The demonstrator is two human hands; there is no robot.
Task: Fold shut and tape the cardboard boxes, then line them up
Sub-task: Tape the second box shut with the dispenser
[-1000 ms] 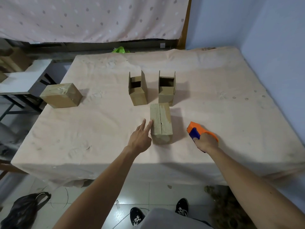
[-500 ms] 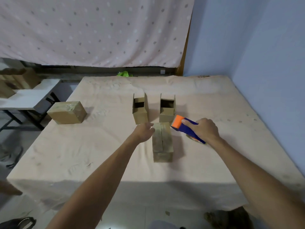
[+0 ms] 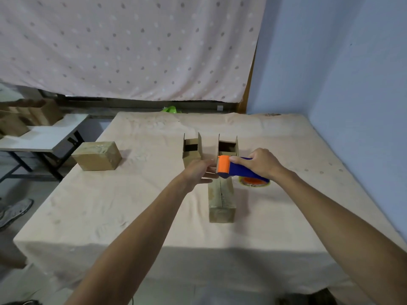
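— Which way does the long brown cardboard box point?

— Its long axis runs straight away from the person. One short end faces the near edge of the cloth-covered beige table, and the box lies flat on it.

— How does it look?

— Plain brown, with the top flaps folded down. A dark seam runs along the top where they meet, and the seam looks bare.

— And the hands?

— The right hand is wrapped around the blue handle of the orange-and-blue tape dispenser, forefinger laid along the top. The orange head sits over the box's far end, and the tape roll hangs just right of that end. The left hand reaches the same far end from the left with its fingers stretched out. Their tips are beside the orange head, and I cannot tell whether they touch any tape.

— What else is there?

— Beyond the box's far end stand two small open cardboard boxes, a left one and a right one, with their flaps up. Well off to the box's left sits a taped brown carton.
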